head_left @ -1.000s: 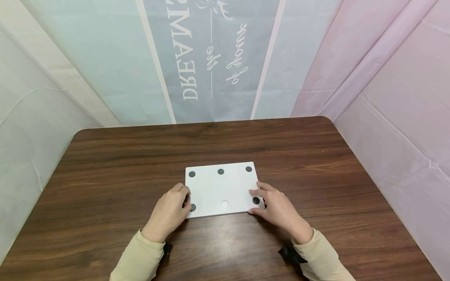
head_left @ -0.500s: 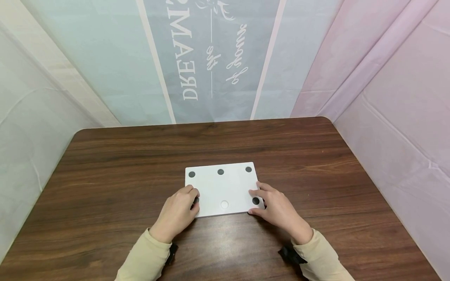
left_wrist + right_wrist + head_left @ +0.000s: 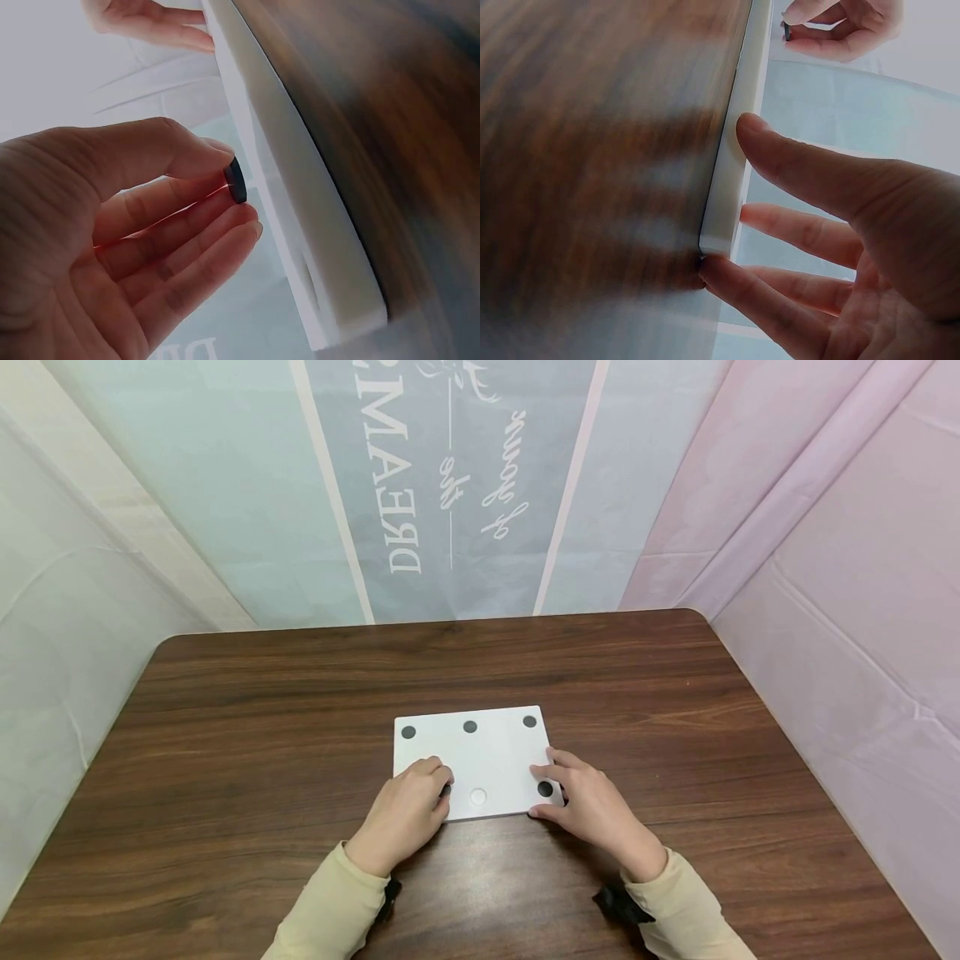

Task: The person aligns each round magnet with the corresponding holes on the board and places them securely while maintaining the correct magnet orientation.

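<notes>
A white board [image 3: 498,752] with round recesses lies flat on the table. My left hand [image 3: 405,810] is above the board's near left part and pinches a black disc [image 3: 237,180] between thumb and fingers. In the left wrist view the disc is held on edge, apart from the board. A bare round recess [image 3: 478,796] is in the middle of the near row. My right hand [image 3: 592,806] holds the near right corner, thumb on the near edge and fingers on the top and right edge. Beside those fingers a dark disc [image 3: 545,788] fills a recess.
Three dark discs, among them the far middle disc [image 3: 470,727], line the board's far edge. Brown wood tabletop [image 3: 262,735] surrounds the board. A printed cloth [image 3: 465,527] hangs behind the table, with pale cloth at both sides.
From the board's near left corner, my left hand has moved right over the board with the black disc. The right hand and the board have stayed in place.
</notes>
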The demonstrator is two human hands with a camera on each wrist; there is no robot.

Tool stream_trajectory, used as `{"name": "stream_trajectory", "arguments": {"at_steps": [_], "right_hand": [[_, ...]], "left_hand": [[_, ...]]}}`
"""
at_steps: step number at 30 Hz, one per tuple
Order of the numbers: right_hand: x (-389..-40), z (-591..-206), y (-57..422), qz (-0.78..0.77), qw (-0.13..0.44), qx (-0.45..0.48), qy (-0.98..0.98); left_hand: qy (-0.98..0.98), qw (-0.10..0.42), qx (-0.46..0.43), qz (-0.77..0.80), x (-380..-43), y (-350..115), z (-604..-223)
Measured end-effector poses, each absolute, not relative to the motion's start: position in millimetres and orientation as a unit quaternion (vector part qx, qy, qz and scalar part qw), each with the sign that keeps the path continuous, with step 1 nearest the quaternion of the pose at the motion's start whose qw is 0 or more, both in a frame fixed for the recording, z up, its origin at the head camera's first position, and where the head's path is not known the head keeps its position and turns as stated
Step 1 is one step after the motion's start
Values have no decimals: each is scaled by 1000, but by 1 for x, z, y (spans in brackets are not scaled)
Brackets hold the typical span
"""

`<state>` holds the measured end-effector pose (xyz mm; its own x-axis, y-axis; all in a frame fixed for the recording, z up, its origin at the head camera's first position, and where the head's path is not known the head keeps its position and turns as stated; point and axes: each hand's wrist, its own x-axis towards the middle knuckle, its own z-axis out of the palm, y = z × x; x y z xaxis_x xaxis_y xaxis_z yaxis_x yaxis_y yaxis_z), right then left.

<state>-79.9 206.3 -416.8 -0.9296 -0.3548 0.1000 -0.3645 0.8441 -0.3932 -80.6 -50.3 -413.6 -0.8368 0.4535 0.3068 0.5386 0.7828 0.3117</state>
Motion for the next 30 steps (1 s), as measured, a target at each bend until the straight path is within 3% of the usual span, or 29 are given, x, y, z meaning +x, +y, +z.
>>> {"name": "stream_trajectory", "arguments": {"at_steps": [30], "right_hand": [[-80,-416,206,204,13,189,-960]], "left_hand": [[-922,89,-315,-207,-82,-23,-419]]}}
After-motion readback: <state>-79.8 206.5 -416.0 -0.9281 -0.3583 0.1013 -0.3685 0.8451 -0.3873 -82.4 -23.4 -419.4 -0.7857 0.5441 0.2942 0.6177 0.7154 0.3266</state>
